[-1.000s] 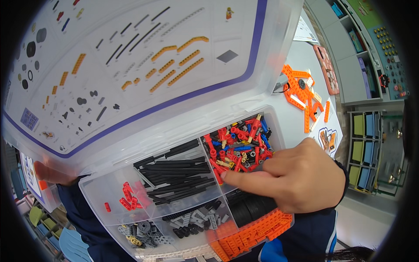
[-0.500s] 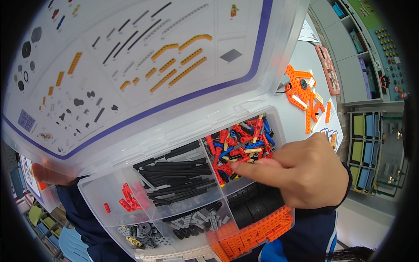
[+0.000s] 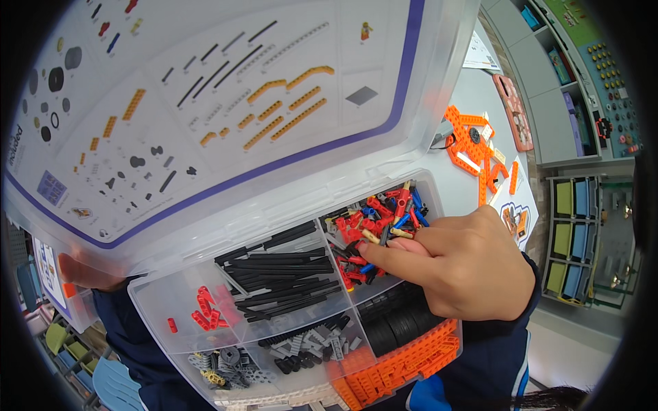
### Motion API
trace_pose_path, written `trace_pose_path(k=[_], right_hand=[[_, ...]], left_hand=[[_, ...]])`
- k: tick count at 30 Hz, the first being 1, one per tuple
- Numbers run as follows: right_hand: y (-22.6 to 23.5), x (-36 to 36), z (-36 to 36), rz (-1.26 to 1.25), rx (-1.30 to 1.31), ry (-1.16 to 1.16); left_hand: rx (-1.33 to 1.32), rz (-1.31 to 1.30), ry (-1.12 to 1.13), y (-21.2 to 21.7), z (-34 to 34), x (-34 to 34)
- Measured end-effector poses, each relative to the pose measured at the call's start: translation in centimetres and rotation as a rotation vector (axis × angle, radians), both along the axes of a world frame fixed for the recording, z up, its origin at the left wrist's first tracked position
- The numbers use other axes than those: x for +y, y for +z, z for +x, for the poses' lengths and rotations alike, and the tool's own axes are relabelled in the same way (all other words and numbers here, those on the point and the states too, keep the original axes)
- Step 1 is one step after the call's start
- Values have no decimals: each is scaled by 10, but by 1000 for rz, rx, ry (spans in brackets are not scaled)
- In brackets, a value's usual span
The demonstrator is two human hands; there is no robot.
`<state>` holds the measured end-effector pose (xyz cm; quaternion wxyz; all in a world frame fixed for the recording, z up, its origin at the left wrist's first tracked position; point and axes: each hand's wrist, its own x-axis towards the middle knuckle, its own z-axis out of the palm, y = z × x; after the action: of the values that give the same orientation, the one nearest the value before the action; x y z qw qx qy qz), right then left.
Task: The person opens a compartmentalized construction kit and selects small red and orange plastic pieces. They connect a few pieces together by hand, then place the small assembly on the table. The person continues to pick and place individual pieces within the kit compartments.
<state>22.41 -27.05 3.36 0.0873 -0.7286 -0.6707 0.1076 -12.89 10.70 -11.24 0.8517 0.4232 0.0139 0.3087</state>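
My right hand (image 3: 459,264) reaches into the upper right compartment of a clear plastic parts box (image 3: 147,301). Its index finger is stretched out and touches a heap of small connector pieces (image 3: 377,212) in red, blue, tan and black. The thumb lies beside that finger and the others are curled; I see nothing held. At the far left my left hand (image 3: 89,272) shows behind the box's lid edge, near an orange piece (image 3: 68,289); its fingers are mostly hidden. The raised lid (image 3: 274,154) carries a printed parts sheet.
Neighbouring compartments hold black axle rods (image 3: 281,270), red pieces (image 3: 205,312), grey gears (image 3: 229,366), grey connectors (image 3: 312,346), black tyres (image 3: 397,325) and orange beams (image 3: 397,366). An orange build (image 3: 473,147) and a pink patterned case (image 3: 514,113) lie on the table beyond. Drawers (image 3: 572,236) stand at right.
My right index finger has shifted slightly left and up, and the small pieces around it are rearranged. The box and lid sit slightly farther right in the picture.
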Motion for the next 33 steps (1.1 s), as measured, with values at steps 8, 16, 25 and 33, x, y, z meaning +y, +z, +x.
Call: trace_pose_path(k=[8, 16, 25, 33], right_hand=[[9, -8, 4, -13, -42, -123], [32, -15, 8, -99, -50, -169], [36, -23, 15, -42, 27, -125], [25, -19, 16, -21, 7, -95]], left_hand=[[-8, 5, -7, 0, 3, -1], [-10, 7, -10, 0, 4, 0], [-15, 7, -25, -1, 7, 0], [-17, 13, -47, 0, 10, 1]])
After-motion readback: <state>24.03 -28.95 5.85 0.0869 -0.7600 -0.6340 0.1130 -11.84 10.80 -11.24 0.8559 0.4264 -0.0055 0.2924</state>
